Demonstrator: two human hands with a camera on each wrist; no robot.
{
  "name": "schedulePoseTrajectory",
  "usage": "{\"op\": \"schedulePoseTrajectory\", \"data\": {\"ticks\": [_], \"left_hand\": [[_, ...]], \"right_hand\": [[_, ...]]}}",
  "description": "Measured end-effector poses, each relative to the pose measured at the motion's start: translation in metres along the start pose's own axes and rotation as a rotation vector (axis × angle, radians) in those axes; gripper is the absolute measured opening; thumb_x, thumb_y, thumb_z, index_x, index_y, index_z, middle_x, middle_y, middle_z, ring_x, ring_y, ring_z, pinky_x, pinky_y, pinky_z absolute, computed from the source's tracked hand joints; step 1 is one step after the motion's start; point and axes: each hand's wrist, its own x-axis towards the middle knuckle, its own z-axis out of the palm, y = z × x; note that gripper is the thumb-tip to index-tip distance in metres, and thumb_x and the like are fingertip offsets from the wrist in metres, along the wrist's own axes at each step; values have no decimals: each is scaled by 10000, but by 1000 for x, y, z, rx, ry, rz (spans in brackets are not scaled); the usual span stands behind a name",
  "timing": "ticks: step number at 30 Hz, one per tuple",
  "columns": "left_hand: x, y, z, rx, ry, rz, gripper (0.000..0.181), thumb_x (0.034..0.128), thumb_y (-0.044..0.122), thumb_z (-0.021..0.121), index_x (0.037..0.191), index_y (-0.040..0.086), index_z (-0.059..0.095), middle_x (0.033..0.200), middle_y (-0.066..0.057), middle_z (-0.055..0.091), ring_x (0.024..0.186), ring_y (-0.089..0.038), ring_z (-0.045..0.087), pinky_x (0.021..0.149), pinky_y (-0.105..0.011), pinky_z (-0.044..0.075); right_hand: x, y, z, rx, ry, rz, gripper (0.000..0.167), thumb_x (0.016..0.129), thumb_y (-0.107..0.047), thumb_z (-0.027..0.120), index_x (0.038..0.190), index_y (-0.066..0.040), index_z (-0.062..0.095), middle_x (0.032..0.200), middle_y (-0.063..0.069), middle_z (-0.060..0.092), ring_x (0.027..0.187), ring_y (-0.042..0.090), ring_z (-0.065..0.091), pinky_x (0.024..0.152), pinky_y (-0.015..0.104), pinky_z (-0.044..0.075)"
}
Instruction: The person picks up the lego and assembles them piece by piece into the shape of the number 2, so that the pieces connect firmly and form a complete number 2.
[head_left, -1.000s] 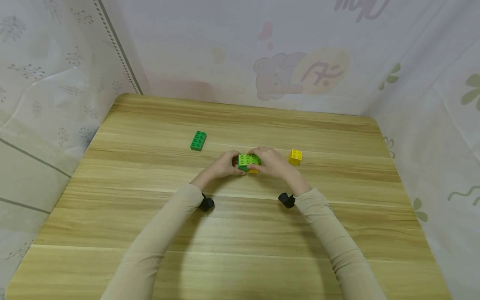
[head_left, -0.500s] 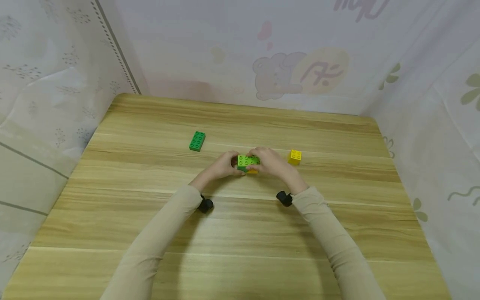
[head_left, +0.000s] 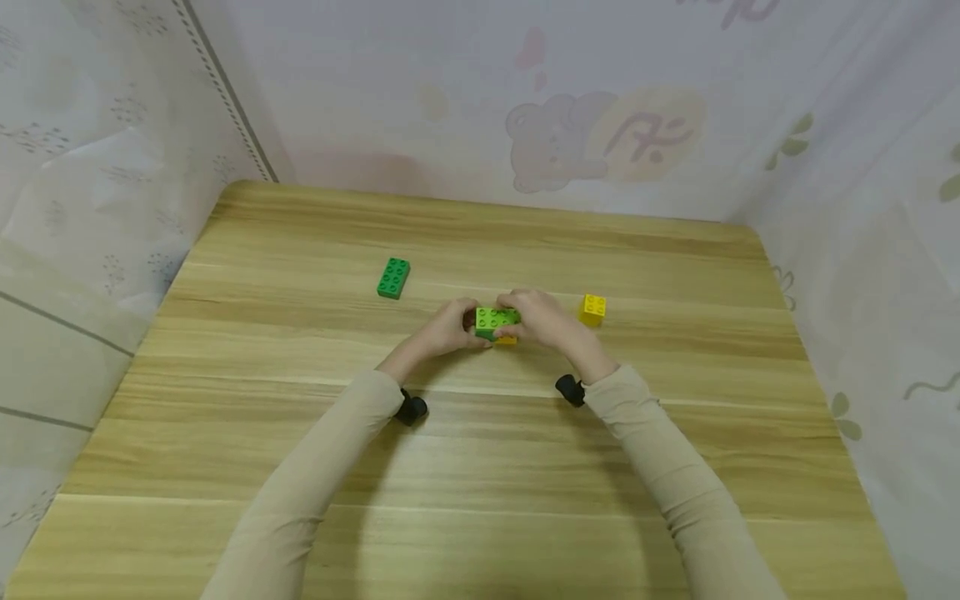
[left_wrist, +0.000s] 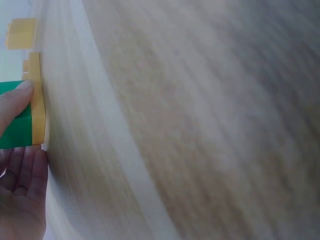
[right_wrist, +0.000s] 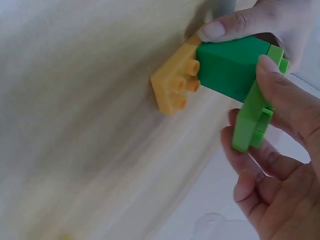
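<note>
Between my hands stands a small stack of toy building bricks on the table. Its base is a flat orange brick with bare studs at one end. A dark green block sits upright on the other end. On top, a flat light green brick overhangs the block. My left hand holds the stack low, its thumb on the dark green block in the left wrist view and fingers by the orange base. My right hand pinches the light green brick between thumb and fingers.
A dark green brick lies farther back to the left on the wooden table. A yellow brick stands right of my right hand. Patterned sheets hang behind the table and at both sides.
Both hands keep their hold on the stack with hardly any movement. The head view has shifted slightly; the loose bricks stay where they were on the table.
</note>
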Motion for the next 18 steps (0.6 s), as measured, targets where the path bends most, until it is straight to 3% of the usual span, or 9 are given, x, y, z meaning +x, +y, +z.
{"op": "schedulePoseTrajectory", "data": {"ticks": [8,14,18], "left_hand": [[-1,5,-1,-24,26,17,391,716,65,764,1042,-31,570,1029,-152,577,906,-212,559,791,-283,489],[-1,5,0,-9,33,12,388,721,76,762,1043,-21,568,1014,-143,582,894,-214,551,785,-292,482],[-1,4,0,34,4,4,390,743,102,750,1062,-14,559,1016,-128,579,883,-189,539,776,-267,470]], "right_hand": [[2,-4,-9,-37,-36,14,367,788,-299,697,1065,-73,615,1008,69,649,856,184,564,779,326,485],[5,3,-6,71,-37,56,299,786,-282,708,1015,-103,637,961,29,657,821,172,527,750,315,451],[7,5,-2,111,-56,72,292,782,-286,713,999,-106,635,964,16,665,820,165,528,758,313,449]]}}
